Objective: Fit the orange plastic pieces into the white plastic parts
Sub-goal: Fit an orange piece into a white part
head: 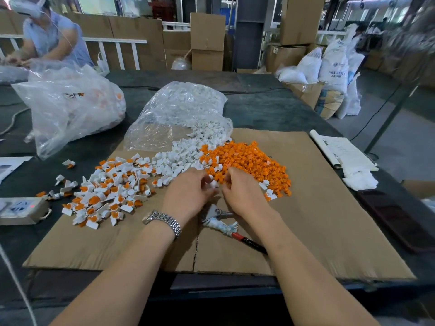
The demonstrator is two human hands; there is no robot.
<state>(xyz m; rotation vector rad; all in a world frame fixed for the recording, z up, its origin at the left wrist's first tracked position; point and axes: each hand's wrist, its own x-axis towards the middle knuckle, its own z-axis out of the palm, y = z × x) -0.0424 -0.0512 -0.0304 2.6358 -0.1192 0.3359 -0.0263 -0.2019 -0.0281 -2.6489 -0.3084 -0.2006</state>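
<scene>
A small white part (213, 184) is being pinched between the curled fingers of the left hand (188, 191) and the right hand (242, 191), just near of the orange pieces (247, 161) heaped on the cardboard (329, 220). Whether an orange piece is being held cannot be told. If pressed askew, the insert could be jammed or flicked into the finished pile (106, 196) at left.

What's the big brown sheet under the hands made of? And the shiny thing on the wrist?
The sheet looks like cardboard: matte brown, with a fold seam down the middle and a ragged front edge. The watch on the left wrist looks like polished metal, probably steel: silvery links that catch the light.
</scene>
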